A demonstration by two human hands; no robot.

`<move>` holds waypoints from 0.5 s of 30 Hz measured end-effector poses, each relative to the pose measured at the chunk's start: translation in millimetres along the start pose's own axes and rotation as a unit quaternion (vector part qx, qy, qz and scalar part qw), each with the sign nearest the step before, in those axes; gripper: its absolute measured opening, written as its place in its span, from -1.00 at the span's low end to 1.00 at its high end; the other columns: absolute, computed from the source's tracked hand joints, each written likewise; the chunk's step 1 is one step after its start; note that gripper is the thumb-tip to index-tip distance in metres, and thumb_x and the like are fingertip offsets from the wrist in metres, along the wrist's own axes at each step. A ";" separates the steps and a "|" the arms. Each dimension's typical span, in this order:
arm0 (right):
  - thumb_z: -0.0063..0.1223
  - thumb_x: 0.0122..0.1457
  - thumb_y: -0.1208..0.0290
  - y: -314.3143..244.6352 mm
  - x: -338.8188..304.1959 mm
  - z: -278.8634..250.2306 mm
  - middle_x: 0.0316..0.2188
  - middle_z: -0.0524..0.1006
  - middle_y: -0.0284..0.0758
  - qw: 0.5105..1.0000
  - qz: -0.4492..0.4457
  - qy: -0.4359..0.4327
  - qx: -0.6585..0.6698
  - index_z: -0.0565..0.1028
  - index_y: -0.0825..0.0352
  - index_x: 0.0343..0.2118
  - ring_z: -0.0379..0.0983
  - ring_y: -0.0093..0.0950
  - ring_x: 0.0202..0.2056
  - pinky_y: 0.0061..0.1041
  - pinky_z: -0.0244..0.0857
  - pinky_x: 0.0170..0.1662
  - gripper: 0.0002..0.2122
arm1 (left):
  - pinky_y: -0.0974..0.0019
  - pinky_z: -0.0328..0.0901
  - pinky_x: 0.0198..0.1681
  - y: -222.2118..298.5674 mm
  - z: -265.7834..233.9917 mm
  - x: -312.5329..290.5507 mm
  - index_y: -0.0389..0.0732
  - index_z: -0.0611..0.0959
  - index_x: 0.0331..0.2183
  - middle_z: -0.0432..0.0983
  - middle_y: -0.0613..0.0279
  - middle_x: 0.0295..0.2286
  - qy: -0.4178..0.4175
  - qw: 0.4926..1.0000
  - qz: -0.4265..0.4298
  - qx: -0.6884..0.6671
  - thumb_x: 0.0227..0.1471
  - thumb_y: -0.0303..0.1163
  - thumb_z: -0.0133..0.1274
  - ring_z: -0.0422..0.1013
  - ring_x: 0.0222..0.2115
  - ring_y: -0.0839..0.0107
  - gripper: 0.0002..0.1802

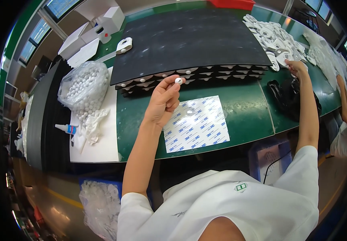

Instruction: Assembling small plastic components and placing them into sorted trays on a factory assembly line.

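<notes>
My left hand [164, 100] is raised over the near middle of the bench, thumb and forefinger pinching a small white ball [178, 81] with a dark cross-shaped mark. Below and to its right lies a white sheet with a blue printed pattern [211, 134], a small white piece [189, 113] resting on it. My right arm reaches far out to the right. There my right hand [298, 68] has its fingers closed on the edge of a rounded white plastic part [283, 59], at the near side of a heap of similar parts [268, 34].
A stack of black foam sheets [193, 38] with white parts between layers fills the bench's middle. On the left are a clear bag of white balls [83, 86], a small glue bottle [66, 128] and dark boards [49, 120]. Black plastic [289, 96] lies below my right forearm. Another person [345, 132] sits far right.
</notes>
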State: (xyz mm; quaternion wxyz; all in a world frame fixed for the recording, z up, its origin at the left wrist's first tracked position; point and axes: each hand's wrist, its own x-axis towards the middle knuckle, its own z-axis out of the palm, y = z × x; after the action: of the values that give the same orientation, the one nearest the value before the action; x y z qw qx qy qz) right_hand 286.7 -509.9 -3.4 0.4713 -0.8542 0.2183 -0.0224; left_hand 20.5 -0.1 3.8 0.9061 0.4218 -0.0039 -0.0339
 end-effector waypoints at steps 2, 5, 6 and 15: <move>0.24 -0.11 0.31 -6.4 -7.1 -5.4 -0.68 0.40 -0.46 1.000 0.012 -0.001 0.014 0.44 0.32 -0.56 0.18 -0.69 -0.74 -0.71 0.18 -0.66 -0.78 | 0.66 -0.10 -0.74 1.3 4.6 0.4 -0.19 0.50 -0.23 0.48 0.29 -0.34 0.006 1.000 -0.004 0.005 -0.04 -0.48 0.04 0.00 -0.76 0.75 -0.76; 0.14 -0.02 0.38 -32.8 -69.9 -4.7 -0.55 0.48 -0.38 0.953 -0.293 0.072 0.015 0.51 0.44 -0.35 0.32 -0.68 -0.56 -0.66 0.24 -0.47 -0.77 | 0.68 -0.08 -0.73 1.5 8.6 1.1 -0.21 0.54 -0.25 0.48 0.29 -0.35 0.017 1.000 -0.009 0.016 -0.03 -0.43 0.05 0.01 -0.76 0.76 -0.77; 0.10 0.00 0.40 -48.4 -102.6 7.7 -0.51 0.49 -0.37 0.928 -0.353 0.102 0.055 0.50 0.46 -0.29 0.35 -0.69 -0.50 -0.65 0.25 -0.40 -0.76 | 0.68 -0.08 -0.73 2.1 7.3 0.2 -0.21 0.54 -0.25 0.48 0.29 -0.35 0.018 1.000 -0.012 0.019 -0.02 -0.40 0.05 0.01 -0.76 0.76 -0.77; -0.08 0.06 0.63 -62.5 -329.3 142.9 -0.43 0.49 -0.38 0.869 -0.329 -0.300 0.215 0.44 0.43 -0.27 0.40 -0.64 -0.41 -0.68 0.28 -0.30 -0.84 | 0.66 -0.09 -0.72 2.5 2.3 1.2 -0.21 0.53 -0.22 0.48 0.28 -0.36 0.029 0.999 -0.003 0.015 0.01 -0.35 0.02 0.01 -0.76 0.76 -0.75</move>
State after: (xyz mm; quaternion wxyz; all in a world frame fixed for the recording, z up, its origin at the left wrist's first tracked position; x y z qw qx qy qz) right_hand 46.0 -237.7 23.4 0.6513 -0.7198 -0.2376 0.0352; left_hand 21.8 -0.3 7.1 0.8994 0.4358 0.0233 -0.0241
